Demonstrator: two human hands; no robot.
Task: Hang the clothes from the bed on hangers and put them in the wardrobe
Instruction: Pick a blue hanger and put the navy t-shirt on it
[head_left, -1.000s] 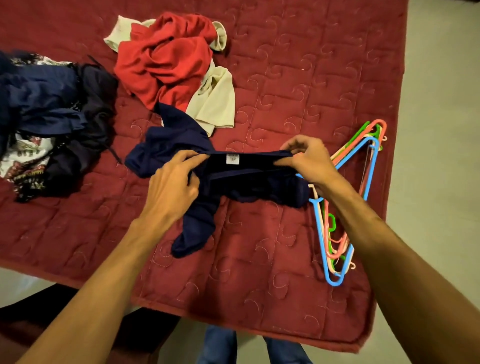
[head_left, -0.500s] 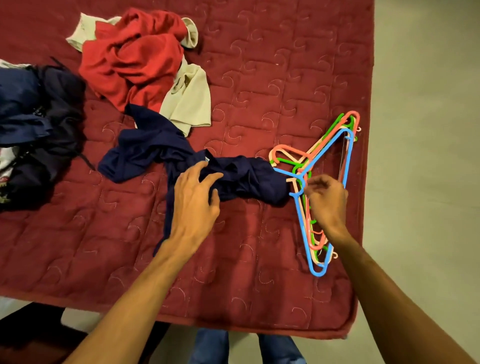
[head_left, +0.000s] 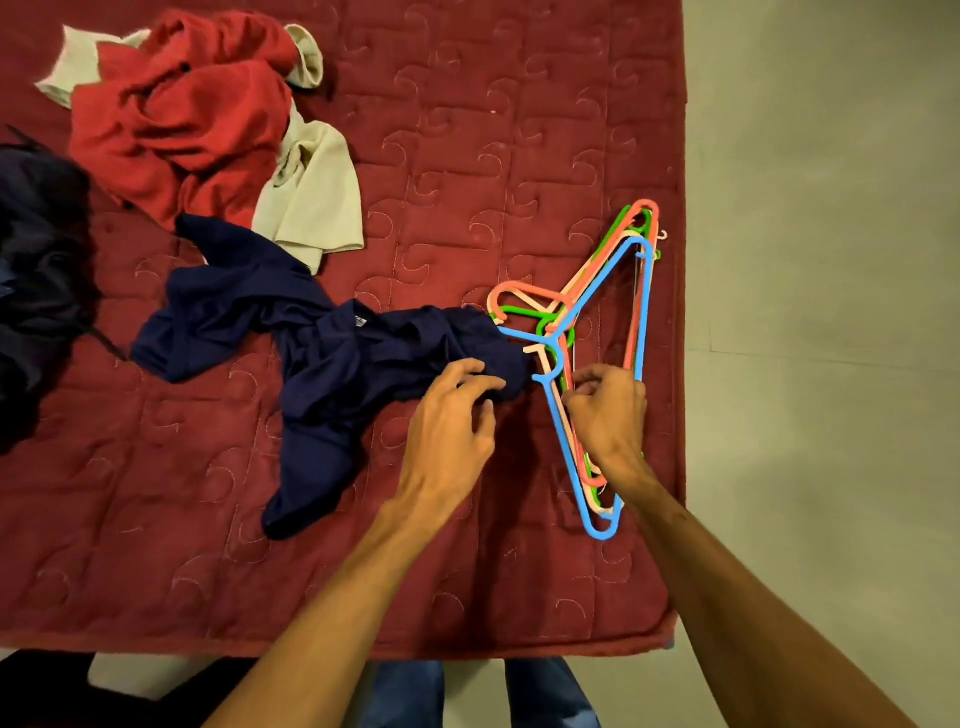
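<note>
Our left grip (head_left: 452, 421) lies loose and mostly open, fingers spread and only lightly bent. Its fingertips (head_left: 480, 371) rest on the near edge of the navy garment (head_left: 353, 358) without closing round the cloth. From those fingertips the garment runs away to the left in a crumpled band across the maroon quilted bed (head_left: 467, 156), and one limb of it trails down below and to the left of this grip.

Our right grip (head_left: 610, 410) sits just to the right of the left one, apart from it. Its fingers are curled tight and the thumb is brought in against them. It closes on the stack of hangers (head_left: 558, 336) at the lower arms, but we cannot tell which hanger it has pinched. The blue hanger (head_left: 644, 312) lies on top of the stack. One arm passes along the left side of this grip and runs down past the wrist. The hooks point left, towards the garment's end, just above the gap between the two grips.

Far above and to the left of the left grip lie a red garment (head_left: 176, 119) and a cream one (head_left: 317, 208), touching each other. A dark pile (head_left: 36, 291) sits farther left still. To the right of the right grip, beyond the bed's edge, is grey floor (head_left: 831, 260).
</note>
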